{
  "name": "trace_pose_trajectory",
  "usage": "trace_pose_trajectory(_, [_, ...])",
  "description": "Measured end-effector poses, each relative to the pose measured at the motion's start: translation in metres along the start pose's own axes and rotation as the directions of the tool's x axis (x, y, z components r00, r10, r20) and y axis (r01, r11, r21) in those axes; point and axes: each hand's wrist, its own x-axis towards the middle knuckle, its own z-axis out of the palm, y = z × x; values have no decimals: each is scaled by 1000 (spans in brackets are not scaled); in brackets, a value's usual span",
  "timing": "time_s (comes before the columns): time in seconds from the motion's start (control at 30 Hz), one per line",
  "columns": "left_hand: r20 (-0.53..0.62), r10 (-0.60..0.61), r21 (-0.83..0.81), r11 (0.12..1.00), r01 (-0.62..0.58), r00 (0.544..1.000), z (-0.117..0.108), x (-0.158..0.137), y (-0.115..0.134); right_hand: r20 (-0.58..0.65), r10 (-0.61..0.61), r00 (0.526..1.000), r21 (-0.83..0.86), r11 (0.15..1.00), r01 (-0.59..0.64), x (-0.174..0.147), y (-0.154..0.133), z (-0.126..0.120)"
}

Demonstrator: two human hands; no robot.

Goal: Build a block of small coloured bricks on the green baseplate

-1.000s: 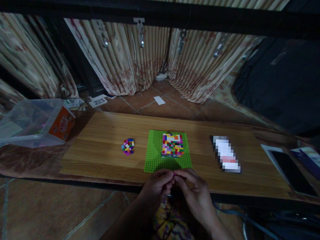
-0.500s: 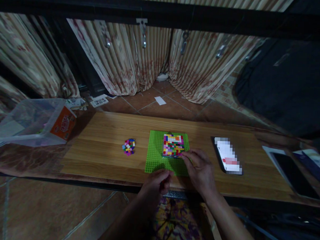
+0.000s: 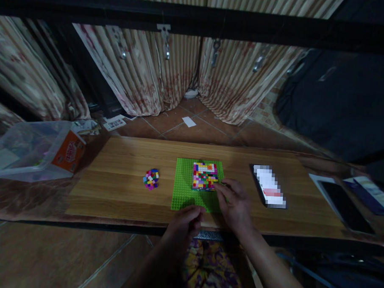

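A block of many-coloured toy bricks (image 3: 204, 177) stands on the green baseplate (image 3: 182, 186). My right hand (image 3: 235, 203) is at its near right corner, thumb and forefinger pinched together at the bricks; anything between the fingertips is too small to make out. My left hand (image 3: 186, 222) rests at the near edge of the baseplate, its fingers curled in and the thumb on top. Whatever may be inside it is hidden. Left of the baseplate lies a small heap of loose toy bricks (image 3: 151, 179).
The wooden board (image 3: 121, 158) carries a lit phone (image 3: 269, 185) on the right. Beyond its right end lies a dark tablet-like slab (image 3: 346, 206). A clear plastic bin (image 3: 32, 149) with an orange label stands at the left. Curtains (image 3: 172, 75) hang behind.
The whole view has shifted slightly, with things on the board appearing a little further left. Both hands keep nearly the same places by the baseplate and brick block.
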Motion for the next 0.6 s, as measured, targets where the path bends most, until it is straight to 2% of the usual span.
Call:
trace_pose_trajectory(0.27, [-26, -10, 8, 1000, 11, 1000, 2, -5, 3, 23, -57, 998, -105, 993, 59, -7, 0, 3])
trace_pose_trajectory(0.6, [-55, 20, 11, 1000, -19, 998, 5, -9, 2, 44, -18, 999, -96, 995, 22, -8, -3, 3])
